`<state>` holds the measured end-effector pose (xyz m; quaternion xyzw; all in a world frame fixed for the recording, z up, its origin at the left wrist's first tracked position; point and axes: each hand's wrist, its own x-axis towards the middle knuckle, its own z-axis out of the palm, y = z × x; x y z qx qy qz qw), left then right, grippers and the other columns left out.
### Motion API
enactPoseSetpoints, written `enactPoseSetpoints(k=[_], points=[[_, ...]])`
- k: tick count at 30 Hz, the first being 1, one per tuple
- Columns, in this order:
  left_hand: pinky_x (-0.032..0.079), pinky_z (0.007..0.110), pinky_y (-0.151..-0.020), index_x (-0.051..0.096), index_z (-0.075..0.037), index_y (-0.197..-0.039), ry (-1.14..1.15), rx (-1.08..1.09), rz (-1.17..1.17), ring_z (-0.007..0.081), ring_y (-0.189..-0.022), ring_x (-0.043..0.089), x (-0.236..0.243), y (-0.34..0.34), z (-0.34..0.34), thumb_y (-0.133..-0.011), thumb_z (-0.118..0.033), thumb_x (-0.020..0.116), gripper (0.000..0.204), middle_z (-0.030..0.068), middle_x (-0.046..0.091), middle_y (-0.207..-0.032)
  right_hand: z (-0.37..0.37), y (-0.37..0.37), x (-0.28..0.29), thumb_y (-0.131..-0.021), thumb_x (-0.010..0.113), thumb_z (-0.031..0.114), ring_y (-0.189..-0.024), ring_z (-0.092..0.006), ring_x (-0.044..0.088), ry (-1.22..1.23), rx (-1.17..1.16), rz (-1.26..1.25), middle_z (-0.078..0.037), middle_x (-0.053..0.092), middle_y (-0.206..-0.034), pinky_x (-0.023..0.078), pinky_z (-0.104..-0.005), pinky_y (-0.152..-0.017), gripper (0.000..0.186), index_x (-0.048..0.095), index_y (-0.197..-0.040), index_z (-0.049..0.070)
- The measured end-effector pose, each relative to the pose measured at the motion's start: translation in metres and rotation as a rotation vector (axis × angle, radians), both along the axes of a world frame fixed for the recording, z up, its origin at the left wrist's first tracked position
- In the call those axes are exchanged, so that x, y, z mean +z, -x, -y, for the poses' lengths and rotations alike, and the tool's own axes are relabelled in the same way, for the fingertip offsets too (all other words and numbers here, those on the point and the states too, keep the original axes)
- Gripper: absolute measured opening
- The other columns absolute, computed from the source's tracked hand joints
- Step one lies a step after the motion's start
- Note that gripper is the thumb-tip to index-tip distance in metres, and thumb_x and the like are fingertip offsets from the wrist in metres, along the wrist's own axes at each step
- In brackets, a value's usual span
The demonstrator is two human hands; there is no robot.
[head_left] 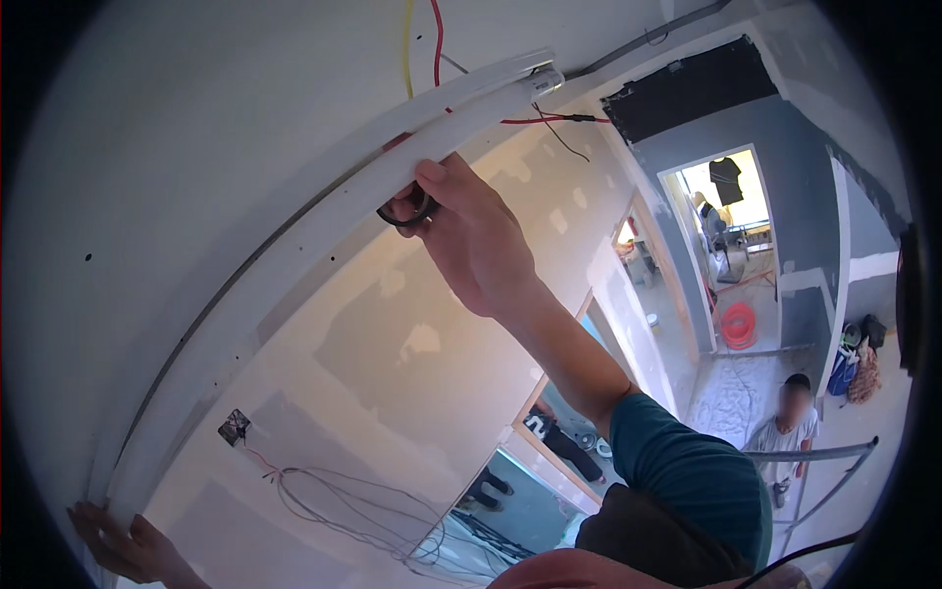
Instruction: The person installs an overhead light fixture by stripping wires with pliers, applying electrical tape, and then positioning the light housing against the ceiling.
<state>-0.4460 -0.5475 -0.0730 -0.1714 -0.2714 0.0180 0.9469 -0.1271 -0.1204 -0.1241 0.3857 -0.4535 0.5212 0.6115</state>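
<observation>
A long white tube light (294, 234) runs along a slim white fixture (245, 221) against the ceiling, from lower left to upper middle. My right hand (471, 231) is raised to its upper half, the thumb against the tube. Curled in the same hand's fingers is a black ring (416, 212) that looks like a roll of tape. At the light's lower left end, my left hand (128, 545) is closed around it, partly cut off by the dark rim. A red wire (438, 44) and a yellow wire (407, 49) hang beside the fixture.
Joined red wires (559, 119) and a grey conduit (653, 37) run near the light's far end. Loose grey cables (363, 506) hang from a wall box (235, 427). Below right, a person (785, 427) is near a metal frame (814, 454). Orange coiled hose (738, 325) lies by a doorway.
</observation>
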Motion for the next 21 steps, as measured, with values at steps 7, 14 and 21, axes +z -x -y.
enactPoseSetpoints(k=[7, 14, 21], points=[[0.053, 0.05, -0.103, 0.054, -0.014, -0.147, 0.004, -0.043, -0.067, 0.0344, -0.13, 0.06, 0.001, -0.012, -0.007, -0.104, -0.025, 0.063, 0.045, 0.0136, 0.06, -0.144, 0.002, -0.011, -0.007, -0.106, 0.053, 0.031, -0.09, -0.0133, 0.043, 0.008, -0.048, 0.036, -0.001, 0.051, -0.094, 0.033, -0.0313, -0.079, 0.022, 0.055, -0.111, 0.01], [0.052, 0.05, -0.104, 0.053, -0.015, -0.146, 0.038, -0.045, -0.073, 0.0348, -0.131, 0.06, 0.011, -0.018, -0.005, -0.105, -0.027, 0.059, 0.044, 0.0125, 0.062, -0.143, 0.007, -0.019, -0.01, -0.107, 0.052, 0.032, -0.091, -0.0124, 0.044, 0.032, -0.093, 0.103, 0.0, 0.053, -0.096, 0.033, -0.0308, -0.081, 0.022, 0.055, -0.11, 0.01], [0.06, 0.044, -0.096, 0.052, -0.015, -0.146, -0.067, 0.097, -0.035, 0.0334, -0.121, 0.066, 0.007, -0.021, 0.018, -0.094, -0.034, 0.076, 0.06, 0.0131, 0.064, -0.139, -0.008, -0.033, -0.056, -0.095, 0.074, 0.013, -0.073, -0.0092, 0.053, 0.296, -1.228, -0.287, 0.002, 0.06, -0.084, 0.043, -0.0237, -0.067, 0.013, 0.072, -0.107, 0.006]])
